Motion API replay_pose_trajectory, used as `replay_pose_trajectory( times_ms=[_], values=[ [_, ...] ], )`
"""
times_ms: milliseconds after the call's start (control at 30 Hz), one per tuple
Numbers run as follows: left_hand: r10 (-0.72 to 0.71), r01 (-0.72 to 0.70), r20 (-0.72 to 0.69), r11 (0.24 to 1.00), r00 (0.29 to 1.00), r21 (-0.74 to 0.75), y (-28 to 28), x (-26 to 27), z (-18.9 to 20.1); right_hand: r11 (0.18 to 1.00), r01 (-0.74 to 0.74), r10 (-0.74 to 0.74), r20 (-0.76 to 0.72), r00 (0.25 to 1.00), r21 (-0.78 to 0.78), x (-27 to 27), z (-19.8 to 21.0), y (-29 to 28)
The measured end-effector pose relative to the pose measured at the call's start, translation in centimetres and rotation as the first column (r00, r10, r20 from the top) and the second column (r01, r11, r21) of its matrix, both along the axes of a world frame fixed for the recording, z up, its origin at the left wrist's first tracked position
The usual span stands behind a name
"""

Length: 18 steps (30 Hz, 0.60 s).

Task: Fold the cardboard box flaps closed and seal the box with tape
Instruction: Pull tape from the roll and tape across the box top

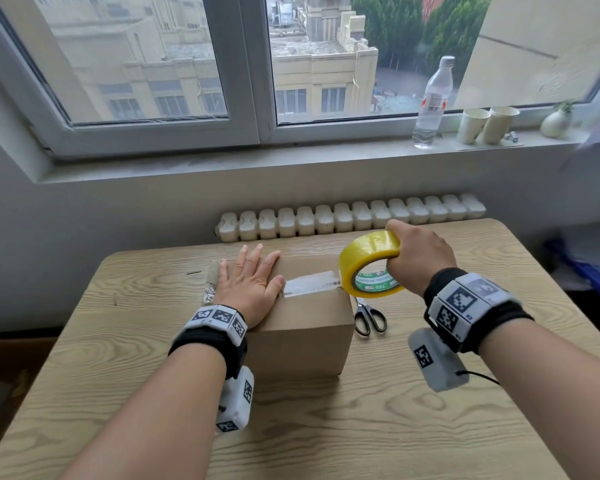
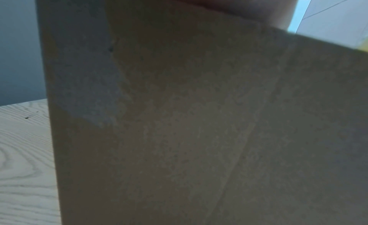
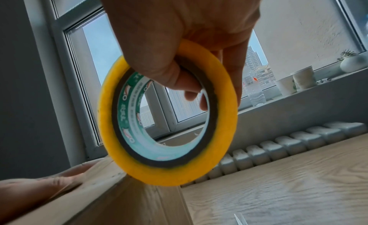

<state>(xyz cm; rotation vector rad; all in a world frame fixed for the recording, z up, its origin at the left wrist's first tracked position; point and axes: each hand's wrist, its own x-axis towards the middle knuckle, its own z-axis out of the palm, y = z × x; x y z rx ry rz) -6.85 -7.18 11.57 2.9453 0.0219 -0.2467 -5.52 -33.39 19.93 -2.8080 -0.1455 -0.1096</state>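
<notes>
- Head view: the left hand (image 1: 248, 284) lies flat on top of the box (image 1: 302, 327), fingers straight and slightly spread, gripping nothing; its thumb tip touches the near end of a tape strip (image 1: 310, 284).
- The strip runs from that thumb across the box top to the roll (image 1: 371, 265) at the right edge.
- The right hand (image 1: 418, 254) clasps the roll, fingers hooked through its core, thumb on the outer rim.
- Scissors (image 1: 369, 317) lie on the table (image 1: 430, 427) below the right fingers, just beside the box.

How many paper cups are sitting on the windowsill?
2. One paper cup stands right of the water bottle; the other cup stands just right of it, beside the small vase.
</notes>
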Motion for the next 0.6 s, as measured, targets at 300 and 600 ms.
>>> replay_pose_trajectory(
  times_ms=[300,600],
  values=[
    [-0.004,0.004,0.008,1.000,1.000,0.012,-0.2,0.1,-0.1,0.998,0.029,-0.031,-0.019,0.999,-0.061,0.3,-1.3,-2.2],
    [-0.010,0.010,-0.016,0.999,1.000,0.041,-0.2,0.1,0.0,0.996,0.084,-0.084,-0.097,0.992,-0.001,0.3,-4.4,-2.3]
  ],
)
